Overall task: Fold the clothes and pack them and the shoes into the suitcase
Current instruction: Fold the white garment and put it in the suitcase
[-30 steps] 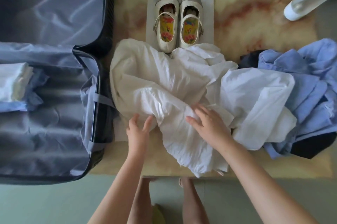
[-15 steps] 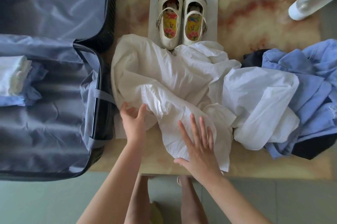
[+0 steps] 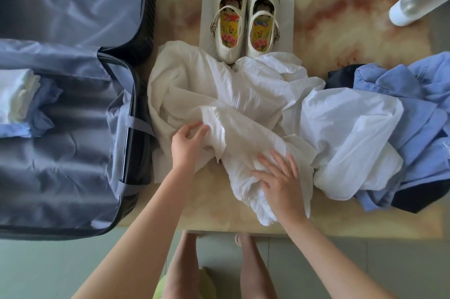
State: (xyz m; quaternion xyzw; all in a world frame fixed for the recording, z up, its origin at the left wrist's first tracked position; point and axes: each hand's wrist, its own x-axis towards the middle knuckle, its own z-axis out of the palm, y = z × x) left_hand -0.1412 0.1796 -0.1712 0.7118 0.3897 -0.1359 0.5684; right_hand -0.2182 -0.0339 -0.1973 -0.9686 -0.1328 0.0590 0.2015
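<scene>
1. Folding is the step in hand, I think, and it is being done on the big table (image 3: 341,6), which holds nearly everything.
2. At the left lies the suitcase (image 3: 60,177), wide open. A few folded clothes (image 3: 17,96) sit by its left edge, so most of the packing is not done yet.
3. In the middle of the table lies the white dress (image 3: 219,84) (it may be a dress, I cannot be sure). It is crumpled, not flat, and sits between the suitcase and the blue clothes. Both hands are on its near part. The next move calls for smoothing it flat and then laying one side neatly over the other.
4. On the right is a messy pile of blue clothes (image 3: 414,116), with another white piece (image 3: 353,140) lying partly on it. The pile is not folded yet and is nearer the right hand than the left.
5. At the far side, the shoes (image 3: 229,52) stand side by side on a pale sheet. Their toes touch the top edge of the white dress. They are well apart from both hands.
6. Now the hands. The left hand (image 3: 186,143) has curled fingers and pinches a fold of the white dress. The right hand (image 3: 280,181) lies flat with spread fingers, pressing the cloth down. The two hands are apart, with bunched cloth between them.
</scene>
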